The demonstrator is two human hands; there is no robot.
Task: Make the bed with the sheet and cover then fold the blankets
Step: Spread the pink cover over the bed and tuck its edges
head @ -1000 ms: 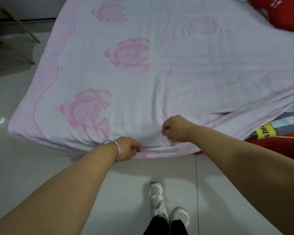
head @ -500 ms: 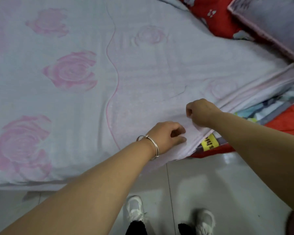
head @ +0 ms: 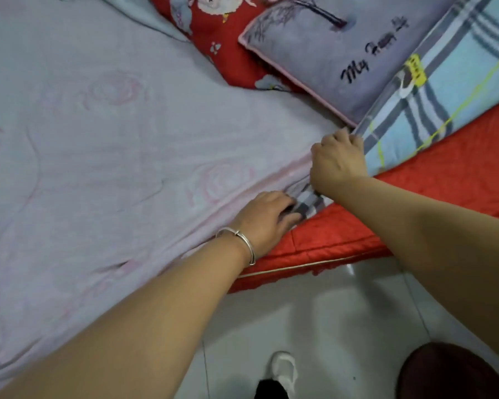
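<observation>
Pink rose cover (head: 121,156) lies across most of the bed; its edge by the pillows isn't squared yet. Both hands have slid along that edge w/ the person: left hand (head: 267,218) curled on the plaid sheet (head: 444,96) beneath, right hand (head: 339,162) fisted at the hem; can't tell what it pinches. Red mattress pad (head: 343,234) now bare.

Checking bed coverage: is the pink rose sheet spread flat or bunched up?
Spread, mostly flat: the pink rose sheet lies open across the bed with only light wrinkles. Its right edge stops short, leaving the red quilted mattress cover bare.
</observation>
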